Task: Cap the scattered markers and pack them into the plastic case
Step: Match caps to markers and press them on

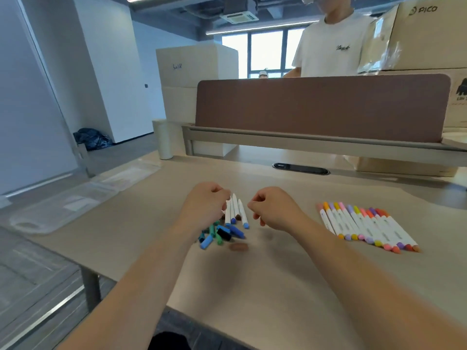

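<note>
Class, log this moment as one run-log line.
left hand: curled at white markers, grip unclear | right hand: curled, empty | capped markers: rowed right

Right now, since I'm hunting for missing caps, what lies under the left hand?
Loose blue, green and black caps poke out beneath the left hand, beside white markers reaching its fingers. The wrist hides the pile's left part, so no full count.

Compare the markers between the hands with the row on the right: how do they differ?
The middle markers are few, far tips bare, near caps blue and brown; the right row is long, capped at both ends, mostly warm colours. Both have white barrels.
</note>
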Demonstrator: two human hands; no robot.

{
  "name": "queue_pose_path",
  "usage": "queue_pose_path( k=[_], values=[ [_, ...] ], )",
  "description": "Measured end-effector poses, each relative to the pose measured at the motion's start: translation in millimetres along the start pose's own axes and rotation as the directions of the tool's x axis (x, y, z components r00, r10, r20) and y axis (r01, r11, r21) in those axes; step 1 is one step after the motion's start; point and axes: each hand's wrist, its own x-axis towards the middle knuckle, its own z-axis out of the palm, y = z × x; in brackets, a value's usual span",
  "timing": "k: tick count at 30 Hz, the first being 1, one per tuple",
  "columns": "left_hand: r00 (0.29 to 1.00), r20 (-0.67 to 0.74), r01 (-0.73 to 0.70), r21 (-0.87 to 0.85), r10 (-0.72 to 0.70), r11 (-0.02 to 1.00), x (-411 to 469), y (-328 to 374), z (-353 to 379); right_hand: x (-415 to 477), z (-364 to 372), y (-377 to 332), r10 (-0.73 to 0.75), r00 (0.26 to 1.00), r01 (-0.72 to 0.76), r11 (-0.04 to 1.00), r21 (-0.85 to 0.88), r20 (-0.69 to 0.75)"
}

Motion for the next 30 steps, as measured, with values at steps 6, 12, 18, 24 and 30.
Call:
queue_pose_path(
  k=[6, 12, 18, 24, 30],
  values=[
    [0.999, 0.047, -0.02, -0.019, 0.021, 1.0, 21, -16, -19, 40, 26, -5, 0.115, 0.993, -0.115, 0.965, -0.237, -0.014],
    [0.997, 0.071, -0.01, -0.064, 0.015, 0.998, 32, -28, -23, 54, 37, -7, 0.227, 0.972, -0.194, 0.926, -0.323, 0.067],
    [0.997, 0.075, -0.031, -0.026, 0.033, 0.999, 24, -36, -23, 46, 40, -17, 0.254, 0.965, -0.183, 0.838, -0.514, 0.07],
    [0.996, 0.073, -0.053, 0.136, 0.043, 0.989, 12, -35, -26, 24, 22, -24, 0.255, 0.958, -0.227, 0.953, -0.202, 0.128],
    [0.993, 0.094, -0.102, 0.3, 0.077, 0.948, 6, -36, -22, 2, 9, -26, 0.16, 0.981, -0.16, 0.987, -0.011, 0.107]
  ],
)
